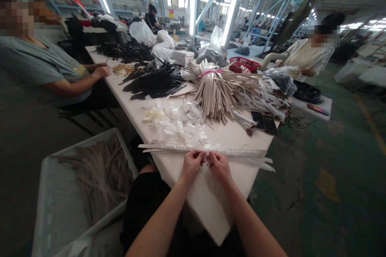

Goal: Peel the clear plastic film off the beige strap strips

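My left hand (192, 164) and my right hand (219, 164) meet over the near part of the table, fingertips pinched close together. A small translucent whitish piece (207, 159) shows between them; its exact kind is too small to tell. Just beyond my fingers, a few long pale strips (244, 153) lie crosswise, their ends sticking out past both table edges. Behind those strips spreads a loose heap of small translucent white pieces (177, 122). Farther back stands a thick bundle of beige strips (212, 92), bound with a pink band (209, 72).
Black strips (157, 82) lie left of the bundle. Two dark phones (263, 122) rest near the right edge. A white bin (45, 192) with beige strips stands at lower left. One person (60, 72) sits at left; another (313, 56) stands at right. A red basket (244, 64) sits behind.
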`<state>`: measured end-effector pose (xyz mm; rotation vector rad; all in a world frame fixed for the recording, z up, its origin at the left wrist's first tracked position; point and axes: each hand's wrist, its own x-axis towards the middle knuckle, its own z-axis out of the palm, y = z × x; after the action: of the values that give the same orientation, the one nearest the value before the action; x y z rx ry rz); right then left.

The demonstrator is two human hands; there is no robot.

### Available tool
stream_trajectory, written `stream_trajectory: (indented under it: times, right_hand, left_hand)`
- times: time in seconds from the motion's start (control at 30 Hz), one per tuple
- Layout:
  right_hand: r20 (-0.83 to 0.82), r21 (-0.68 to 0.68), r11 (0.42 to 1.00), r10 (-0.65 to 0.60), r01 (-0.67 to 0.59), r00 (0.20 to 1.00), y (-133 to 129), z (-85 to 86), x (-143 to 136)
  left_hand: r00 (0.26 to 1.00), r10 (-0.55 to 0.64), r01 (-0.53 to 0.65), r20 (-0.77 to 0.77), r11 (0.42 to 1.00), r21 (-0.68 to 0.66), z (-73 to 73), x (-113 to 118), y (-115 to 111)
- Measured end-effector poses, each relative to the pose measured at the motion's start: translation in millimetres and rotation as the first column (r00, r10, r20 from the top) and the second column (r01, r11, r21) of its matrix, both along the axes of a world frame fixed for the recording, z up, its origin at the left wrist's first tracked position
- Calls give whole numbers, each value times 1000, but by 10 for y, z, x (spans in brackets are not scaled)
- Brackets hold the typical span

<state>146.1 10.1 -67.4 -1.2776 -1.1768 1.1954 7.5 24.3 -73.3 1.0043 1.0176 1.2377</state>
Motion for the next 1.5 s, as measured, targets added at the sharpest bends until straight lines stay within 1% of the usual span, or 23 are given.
stream_trajectory:
  times: [0.07,0.13,0.27,0.33,0.47,0.53,0.63,0.7,0.73,0.8,0.83,0.87,0.93,1.0,1.07,1.17,1.23,1.3,1.43,1.5]
  right_hand:
    - [12,10,999,34,-34,999,-27,4,16]
    - [27,15,998,64,-65,998,-49,3,32]
    - [66,16,998,59,-60,996,-59,-1,37]
    - [84,22,999,38,-40,996,-51,-1,25]
    - [83,40,998,-43,40,996,-45,-24,-17]
    - [67,25,997,-70,69,995,-49,-45,-36]
    - [98,1,1000,-20,20,995,6,-51,-26]
    - [198,30,999,-19,13,980,160,-10,9]
    - [260,63,997,-48,33,964,287,27,28]
    - [372,130,986,-142,99,917,641,128,46]
    - [425,149,982,-169,115,889,854,186,39]
    - [488,140,982,-180,127,854,1076,241,19]
    - [666,71,987,-156,146,730,1503,330,-55]
    - [724,41,984,-149,173,674,1840,370,-156]
    - [742,21,980,-148,198,654,2048,361,-253]
    - [749,4,975,-150,222,645,2148,313,-344]
    - [738,13,975,-159,222,655,2137,303,-354]
    - [718,33,975,-174,218,674,2104,333,-324]
    - [662,77,972,-217,223,718,1989,508,-147]
    - [573,124,966,-255,225,779,1858,631,-4]
  left_hand:
    - [999,36,-36,10,999,-10,-35,-3,11]
    - [999,43,-43,10,999,-13,-56,-3,14]
    - [999,47,-47,7,999,-25,-43,0,12]
    - [1000,7,-7,19,1000,-20,-27,-3,14]
    - [992,-126,127,-9,992,7,-10,-13,12]
    - [990,-138,138,-28,990,13,-6,-18,8]
    - [994,-113,113,8,993,15,1,-25,12]
    - [997,-55,55,62,998,5,0,-31,26]
    - [996,-16,16,90,1000,-7,-4,-35,35]
    - [989,54,-50,136,998,-38,-20,-42,51]
    - [986,75,-68,152,996,-50,-30,-46,57]
    - [983,84,-75,165,995,-60,-42,-50,60]
    - [978,93,-80,188,994,-78,-62,-60,60]
    - [970,105,-85,219,992,-97,-75,-70,56]
    - [961,121,-95,247,989,-117,-80,-79,52]
    - [953,154,-118,260,982,-149,-79,-89,51]
    - [948,179,-137,265,976,-169,-82,-94,52]
    - [943,182,-138,278,976,-171,-90,-98,53]
    - [930,175,-126,324,978,-166,-87,-109,50]
    - [914,202,-139,353,971,-195,-63,-114,48]
